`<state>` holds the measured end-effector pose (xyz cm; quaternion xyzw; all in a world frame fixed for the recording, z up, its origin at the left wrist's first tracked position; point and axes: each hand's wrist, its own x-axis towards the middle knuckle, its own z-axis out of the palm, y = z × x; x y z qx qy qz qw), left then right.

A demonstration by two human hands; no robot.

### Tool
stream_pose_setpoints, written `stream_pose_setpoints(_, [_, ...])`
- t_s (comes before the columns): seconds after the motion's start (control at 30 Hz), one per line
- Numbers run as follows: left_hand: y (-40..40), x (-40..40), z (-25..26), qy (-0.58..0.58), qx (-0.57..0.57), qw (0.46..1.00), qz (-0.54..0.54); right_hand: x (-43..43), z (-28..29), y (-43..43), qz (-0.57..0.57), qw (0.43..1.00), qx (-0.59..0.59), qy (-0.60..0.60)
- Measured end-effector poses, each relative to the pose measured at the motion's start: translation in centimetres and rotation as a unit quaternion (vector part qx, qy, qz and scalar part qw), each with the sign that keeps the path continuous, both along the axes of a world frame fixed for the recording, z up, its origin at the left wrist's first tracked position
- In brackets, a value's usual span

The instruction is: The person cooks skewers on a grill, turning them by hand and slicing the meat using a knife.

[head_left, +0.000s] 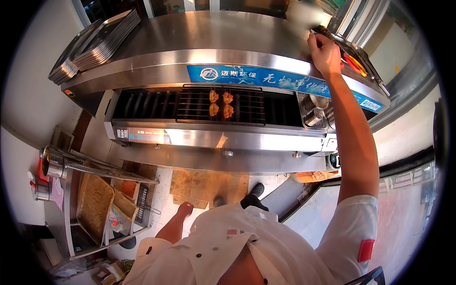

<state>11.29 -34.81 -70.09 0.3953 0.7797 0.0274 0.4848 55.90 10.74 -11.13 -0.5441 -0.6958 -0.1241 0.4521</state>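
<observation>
My right hand (pixel 325 53) is raised to the right end of the steel hood top (pixel 213 32), its fingers curled at a thin item that I cannot make out. Close by are a dark bristly thing (pixel 323 32) and a blurred pale round object (pixel 304 15). Red- and orange-handled tools (pixel 354 65) lie just right of the hand. My left hand (pixel 185 209) hangs low beside my body, seen small, with nothing visible in it. Before me, four-part skewered pieces of meat (pixel 228 111) rest in two rows on a wire grill rack (pixel 249 107) over the grill.
Stacked metal trays (pixel 103 42) lean at the hood's left end. Steel cups (pixel 314 117) stand in a tray at the grill's right. A steel trolley (pixel 67 213) holding a large baking tray (pixel 95 206) is at lower left. Cardboard (pixel 210 181) lies on the floor.
</observation>
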Motion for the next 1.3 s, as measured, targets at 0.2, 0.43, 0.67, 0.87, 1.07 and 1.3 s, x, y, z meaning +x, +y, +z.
stream_pose_setpoints(0.2, [-0.9,0.0,-0.7,-0.004,-0.018,1.0,0.007,0.2,0.2,0.0,-0.014,1.0,-0.017,0.001])
stream_pose_setpoints(0.43, [-3.5,-0.9,-2.2,0.015,-0.043,0.999,-0.019,0.0,0.2,0.0,-0.011,1.0,-0.012,-0.003])
stream_pose_setpoints(0.67, [-3.7,-0.9,-2.1,0.018,-0.032,0.999,-0.032,0.5,-0.4,0.5,0.003,0.999,0.03,-0.015])
stream_pose_setpoints(0.87, [-2.7,-0.7,-1.7,0.015,-0.025,0.999,-0.024,0.3,0.0,0.3,-0.009,1.0,0.012,-0.016])
stream_pose_setpoints(1.07, [-2.4,-0.9,-1.1,0.012,-0.033,0.999,-0.017,0.0,0.2,-0.1,-0.019,1.0,-0.013,-0.012])
stream_pose_setpoints(1.3, [-2.2,-0.8,-0.3,0.018,-0.036,0.999,-0.012,0.2,0.1,0.0,-0.017,1.0,-0.009,-0.018])
